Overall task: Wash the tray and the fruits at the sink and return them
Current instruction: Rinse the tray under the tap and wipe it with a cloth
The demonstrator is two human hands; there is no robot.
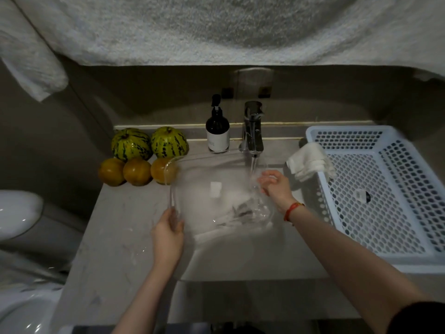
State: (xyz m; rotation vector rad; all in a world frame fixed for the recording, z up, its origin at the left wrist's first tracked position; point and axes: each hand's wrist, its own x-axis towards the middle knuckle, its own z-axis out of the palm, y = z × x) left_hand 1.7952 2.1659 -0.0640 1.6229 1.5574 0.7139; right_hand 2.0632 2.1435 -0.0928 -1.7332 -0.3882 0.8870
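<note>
A clear glass tray [192, 189] is held tilted over the sink [240, 256], under running water from the chrome tap [252, 131]. My left hand [168, 235] grips its near left rim. My right hand [277, 186] rests on its far right edge, in the stream. On the counter at the back left lie two green striped melons [131, 143] [169, 142] and three orange fruits [111, 171] [137, 171] [159, 170]; the tray's rim partly covers the rightmost one.
A dark soap pump bottle [217, 131] stands left of the tap. A white perforated basket [385, 189] sits on the right with a white cloth [310, 162] over its left rim. A toilet [16, 213] is at the left.
</note>
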